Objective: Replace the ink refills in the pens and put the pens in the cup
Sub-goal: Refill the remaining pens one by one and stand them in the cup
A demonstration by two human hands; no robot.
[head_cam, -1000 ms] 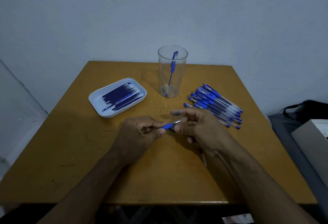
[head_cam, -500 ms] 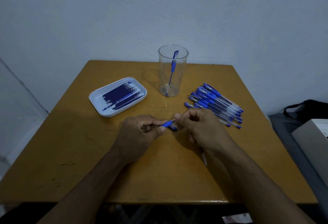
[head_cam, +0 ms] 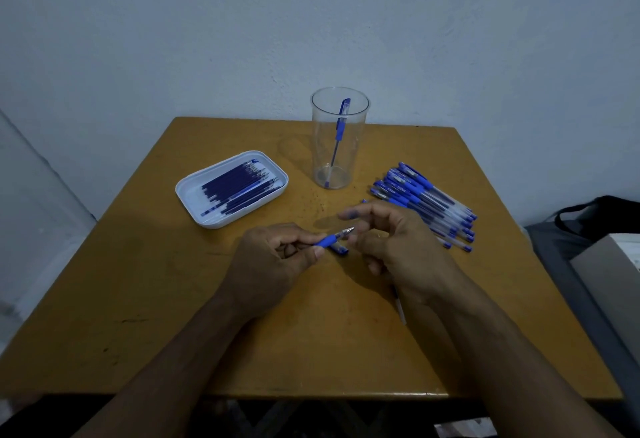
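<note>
On a wooden worktop (head_cam: 138,299), the left hand (head_cam: 273,261) pinched a blue-gripped pen (head_cam: 334,238) between thumb and curled fingers, its metal tip pointing toward the right hand (head_cam: 398,247). The right hand sat just beside the tip, fingers loosely spread and holding nothing visible. Behind the hands stood a clear cup (head_cam: 337,139) holding one pen. A white tray of refills (head_cam: 232,188) lay to the left, and a pile of pens (head_cam: 426,202) to the right.

Bare forearms (head_cam: 194,344), no sleeves.
</note>
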